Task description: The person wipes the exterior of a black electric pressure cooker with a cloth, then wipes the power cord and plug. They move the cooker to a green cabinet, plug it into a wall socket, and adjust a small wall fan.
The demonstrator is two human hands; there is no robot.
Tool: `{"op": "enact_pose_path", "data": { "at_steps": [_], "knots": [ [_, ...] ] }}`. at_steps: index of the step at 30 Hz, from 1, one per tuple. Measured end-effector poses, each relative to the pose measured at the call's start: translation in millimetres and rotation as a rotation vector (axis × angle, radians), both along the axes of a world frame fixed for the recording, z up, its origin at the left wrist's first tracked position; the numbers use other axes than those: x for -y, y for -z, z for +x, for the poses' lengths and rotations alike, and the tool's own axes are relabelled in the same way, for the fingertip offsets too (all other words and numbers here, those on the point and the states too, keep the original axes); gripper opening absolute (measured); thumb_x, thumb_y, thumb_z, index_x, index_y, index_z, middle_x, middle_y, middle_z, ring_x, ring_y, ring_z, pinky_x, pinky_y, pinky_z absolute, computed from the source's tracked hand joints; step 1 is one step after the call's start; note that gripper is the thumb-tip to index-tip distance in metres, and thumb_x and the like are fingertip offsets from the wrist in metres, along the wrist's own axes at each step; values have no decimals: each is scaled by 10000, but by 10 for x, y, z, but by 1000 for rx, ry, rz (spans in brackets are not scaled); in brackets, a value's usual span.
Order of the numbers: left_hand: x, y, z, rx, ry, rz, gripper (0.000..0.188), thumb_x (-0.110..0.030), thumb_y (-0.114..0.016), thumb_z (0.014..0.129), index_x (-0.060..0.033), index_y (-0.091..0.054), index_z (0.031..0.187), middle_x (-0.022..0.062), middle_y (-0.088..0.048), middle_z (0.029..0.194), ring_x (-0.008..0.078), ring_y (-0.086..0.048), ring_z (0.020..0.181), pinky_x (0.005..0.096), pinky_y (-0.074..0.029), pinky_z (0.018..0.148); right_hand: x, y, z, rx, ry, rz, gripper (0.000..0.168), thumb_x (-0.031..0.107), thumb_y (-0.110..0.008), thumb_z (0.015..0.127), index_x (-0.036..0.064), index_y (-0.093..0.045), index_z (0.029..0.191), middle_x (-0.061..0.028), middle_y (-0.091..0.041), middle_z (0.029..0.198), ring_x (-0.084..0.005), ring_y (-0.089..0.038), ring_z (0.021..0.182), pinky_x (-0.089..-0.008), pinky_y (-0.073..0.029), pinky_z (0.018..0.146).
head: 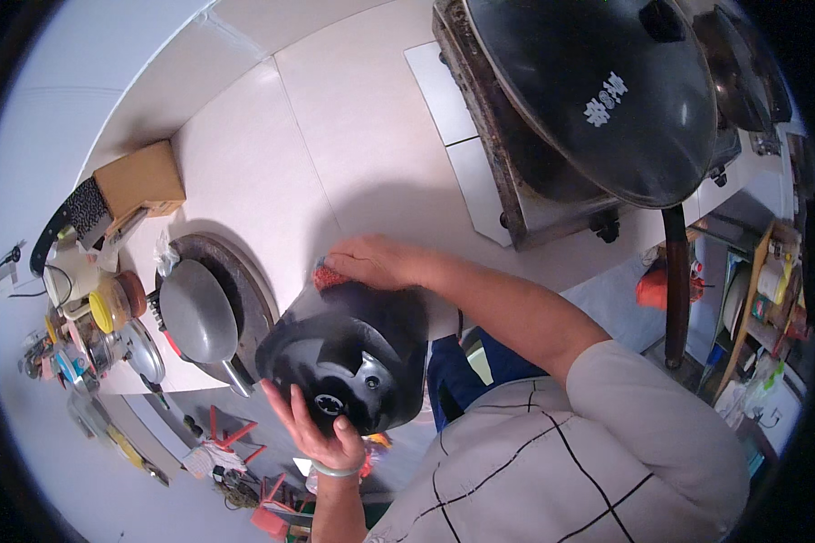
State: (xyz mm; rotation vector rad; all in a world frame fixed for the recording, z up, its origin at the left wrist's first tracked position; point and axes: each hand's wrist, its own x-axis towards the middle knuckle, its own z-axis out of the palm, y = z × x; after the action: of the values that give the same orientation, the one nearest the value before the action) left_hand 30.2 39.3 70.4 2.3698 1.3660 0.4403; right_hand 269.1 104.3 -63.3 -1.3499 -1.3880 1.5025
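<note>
A large glossy black appliance body point(343, 346) is tilted at the counter edge in front of me. Its near face bears a shiny metal piece and a small round fitting with a pale ring. At the lower rim, my left hand point(322, 434) supports it, fingers spread along one side and thumb at the edge; a pale bangle circles the wrist. Over its far side lies my right hand point(377, 261), pressing a reddish scrubbing pad point(329, 277) against the surface. The palm covers most of the pad, whose exact kind I cannot tell.
On the right, a wok with a dark lid point(598, 88) sits on a gas stove point(550, 224), its long handle jutting past the counter. A grey ladle-like pan point(200, 302) rests on a round wooden board point(244, 292). Jars point(109, 309) and a cardboard box point(139, 180) stand left.
</note>
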Motion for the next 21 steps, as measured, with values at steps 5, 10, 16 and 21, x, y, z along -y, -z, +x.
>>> {"op": "enact_pose_path", "data": {
  "at_steps": [5, 10, 16, 21],
  "knots": [
    [-3, 4, 4, 6, -7, -15, 665, -498, -356, 933, 35, -422, 1325, 324, -251, 1445, 477, -275, 1335, 522, -236, 1082, -264, 205, 0, 61, -198, 25, 433, 375, -345, 955, 51, -605, 1077, -211, -593, 1132, -385, -553, 1063, -439, -417, 916],
    [14, 4, -11, -8, -18, -16, 671, -501, -364, 931, 51, -435, 1306, 331, -251, 1442, 481, -283, 1330, 519, -235, 1083, -492, 167, -84, 257, -348, -45, 444, 376, -385, 941, 21, -619, 1069, -230, -612, 1082, -393, -568, 1048, -454, -427, 906],
    [7, 33, -48, 33, 0, -19, 674, -499, -383, 927, 57, -439, 1304, 332, -254, 1440, 475, -280, 1333, 511, -232, 1088, -516, 246, -203, 130, -53, -91, 443, 380, -395, 950, -10, -602, 996, -237, -623, 960, -416, -581, 936, -450, -443, 826],
    [9, 38, -62, 24, -11, -26, 676, -505, -393, 924, 52, -445, 1304, 336, -252, 1439, 475, -283, 1333, 507, -239, 1087, -478, -86, -134, -81, 62, -103, 429, 387, -446, 947, 2, -622, 1016, -223, -638, 948, -346, -616, 908, -415, -463, 822]
  ]
}}
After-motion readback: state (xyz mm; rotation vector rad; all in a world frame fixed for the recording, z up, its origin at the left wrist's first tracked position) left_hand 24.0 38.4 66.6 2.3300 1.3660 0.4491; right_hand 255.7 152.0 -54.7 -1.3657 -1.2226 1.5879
